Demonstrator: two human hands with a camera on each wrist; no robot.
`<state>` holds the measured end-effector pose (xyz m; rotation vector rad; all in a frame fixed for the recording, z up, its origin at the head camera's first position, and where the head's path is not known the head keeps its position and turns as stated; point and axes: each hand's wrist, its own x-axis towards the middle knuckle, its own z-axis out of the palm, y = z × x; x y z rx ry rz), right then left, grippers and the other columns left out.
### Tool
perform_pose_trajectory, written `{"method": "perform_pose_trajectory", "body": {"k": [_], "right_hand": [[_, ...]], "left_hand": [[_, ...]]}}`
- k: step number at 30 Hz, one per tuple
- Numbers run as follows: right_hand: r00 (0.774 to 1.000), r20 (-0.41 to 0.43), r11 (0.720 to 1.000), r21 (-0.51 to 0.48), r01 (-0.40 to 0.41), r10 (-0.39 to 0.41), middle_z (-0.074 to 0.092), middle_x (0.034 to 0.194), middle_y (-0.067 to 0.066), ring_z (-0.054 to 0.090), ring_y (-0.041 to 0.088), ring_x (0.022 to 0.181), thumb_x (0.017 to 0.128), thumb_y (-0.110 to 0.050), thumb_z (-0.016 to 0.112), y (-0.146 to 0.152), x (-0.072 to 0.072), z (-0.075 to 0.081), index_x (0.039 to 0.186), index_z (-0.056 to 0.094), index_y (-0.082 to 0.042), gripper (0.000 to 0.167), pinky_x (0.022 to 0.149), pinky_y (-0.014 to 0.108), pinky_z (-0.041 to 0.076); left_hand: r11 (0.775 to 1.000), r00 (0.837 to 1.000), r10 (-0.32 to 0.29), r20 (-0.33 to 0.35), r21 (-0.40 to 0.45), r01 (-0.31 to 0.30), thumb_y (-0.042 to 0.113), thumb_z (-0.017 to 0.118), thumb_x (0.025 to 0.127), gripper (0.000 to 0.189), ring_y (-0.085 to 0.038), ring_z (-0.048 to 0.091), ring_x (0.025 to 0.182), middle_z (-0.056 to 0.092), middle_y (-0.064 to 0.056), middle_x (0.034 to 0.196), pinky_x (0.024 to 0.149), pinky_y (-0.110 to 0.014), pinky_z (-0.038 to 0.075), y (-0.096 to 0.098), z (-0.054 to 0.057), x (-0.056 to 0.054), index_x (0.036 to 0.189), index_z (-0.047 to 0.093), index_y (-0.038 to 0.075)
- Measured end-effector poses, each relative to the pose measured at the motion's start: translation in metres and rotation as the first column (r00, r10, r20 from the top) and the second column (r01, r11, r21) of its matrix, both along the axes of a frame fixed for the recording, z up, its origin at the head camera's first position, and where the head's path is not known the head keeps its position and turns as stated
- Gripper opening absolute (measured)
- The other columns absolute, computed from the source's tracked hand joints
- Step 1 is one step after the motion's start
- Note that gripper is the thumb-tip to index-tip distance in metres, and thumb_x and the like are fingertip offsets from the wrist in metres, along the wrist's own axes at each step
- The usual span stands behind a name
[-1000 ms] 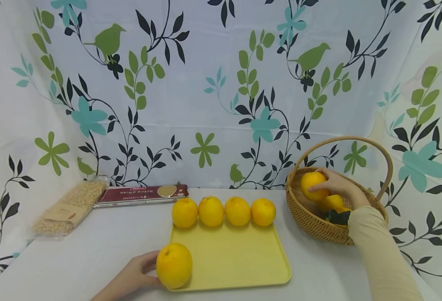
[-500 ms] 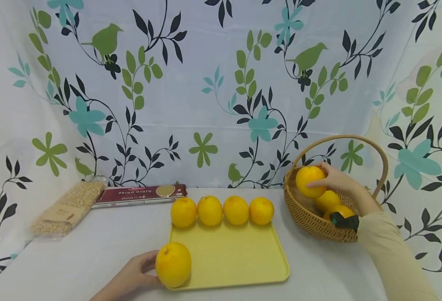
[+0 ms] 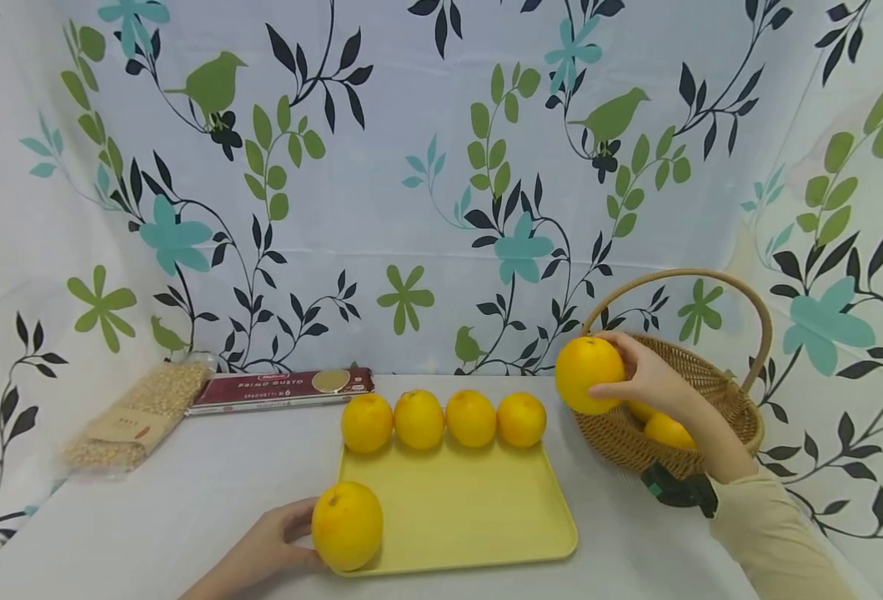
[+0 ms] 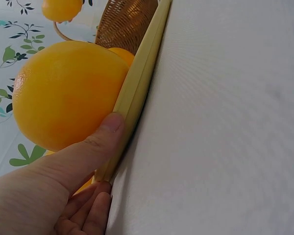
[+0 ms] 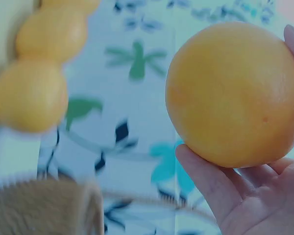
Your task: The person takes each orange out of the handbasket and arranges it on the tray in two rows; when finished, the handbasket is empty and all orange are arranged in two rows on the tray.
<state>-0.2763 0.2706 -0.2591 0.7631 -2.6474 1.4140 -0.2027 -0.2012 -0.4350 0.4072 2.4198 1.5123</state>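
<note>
My right hand [image 3: 647, 379] grips an orange [image 3: 589, 375] in the air at the left rim of the wicker basket [image 3: 745, 417]. In the right wrist view the thumb and fingers curl round that orange [image 5: 235, 93]. Further oranges [image 3: 669, 430] lie in the basket. At the near left corner of the yellow tray [image 3: 479, 517], my left hand [image 3: 276, 537] holds the tray's edge, thumb along the rim [image 4: 132, 98]. Beside the thumb a large orange [image 3: 347, 527] sits on that corner. Several oranges [image 3: 419, 419] stand in a row along the tray's far edge.
A red spaghetti packet [image 3: 283, 390] lies at the back left, next to a clear bag of pale grains [image 3: 141, 417]. The basket's tall handle [image 3: 762, 325] arches above it. A patterned cloth [image 3: 411, 208] hangs behind the white table [image 3: 208, 475].
My right hand has lifted an orange out of the basket and carried it left, past the rim. The left hand and the oranges on the tray stay in place.
</note>
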Motion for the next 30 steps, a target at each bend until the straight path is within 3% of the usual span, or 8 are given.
{"method": "perform_pose_trajectory", "body": {"k": [4,8,15,21,30], "right_hand": [[0.993,-0.037,0.987,-0.114,-0.112,0.109,0.046,0.114,0.020,0.051,0.031,0.092,0.071,-0.004,0.073,-0.024,0.012,-0.012,0.124,0.035,0.002,0.066,0.078,0.035,0.052],[0.981,-0.098,0.971,-0.159,-0.180,0.166,0.046,0.118,0.016,0.050,0.025,0.099,0.068,-0.003,0.076,-0.043,0.019,-0.026,0.123,0.038,0.000,0.067,0.085,0.030,0.048],[0.941,-0.081,0.900,-0.274,-0.338,0.329,0.043,0.120,0.018,0.050,0.023,0.102,0.068,-0.003,0.076,-0.077,0.019,-0.050,0.126,0.035,0.003,0.072,0.088,0.033,0.046],[0.923,0.032,0.874,-0.336,-0.351,0.383,0.043,0.121,0.017,0.048,0.029,0.102,0.066,-0.009,0.079,-0.110,0.023,-0.073,0.127,0.037,0.000,0.074,0.087,0.040,0.046],[0.890,0.039,0.852,-0.312,-0.421,0.454,0.047,0.121,0.014,0.050,0.028,0.102,0.069,-0.013,0.078,-0.135,0.022,-0.102,0.128,0.041,0.000,0.071,0.086,0.039,0.047]], "left_hand": [[1.000,1.000,0.005,0.022,0.016,-0.006,0.031,0.074,0.072,0.073,-0.038,0.042,0.115,0.046,-0.018,0.128,0.092,-0.055,0.037,0.000,-0.003,0.000,0.129,0.043,0.000],[0.999,0.999,0.004,0.038,0.036,-0.005,0.032,0.074,0.072,0.073,-0.039,0.041,0.115,0.045,-0.019,0.128,0.092,-0.056,0.036,0.001,-0.003,0.001,0.129,0.043,0.000],[1.000,0.999,0.018,0.037,0.012,-0.019,0.033,0.075,0.070,0.075,-0.039,0.042,0.115,0.046,-0.019,0.128,0.092,-0.056,0.036,0.001,0.000,0.003,0.129,0.043,0.000],[1.000,1.000,0.004,0.001,0.002,-0.004,0.031,0.074,0.071,0.073,-0.038,0.042,0.114,0.046,-0.019,0.127,0.092,-0.055,0.037,-0.003,0.001,0.002,0.128,0.043,-0.001],[1.000,1.000,-0.009,-0.002,0.009,0.009,0.030,0.076,0.069,0.074,-0.037,0.044,0.114,0.047,-0.019,0.127,0.092,-0.054,0.038,-0.001,0.002,0.000,0.128,0.044,0.000]]}}
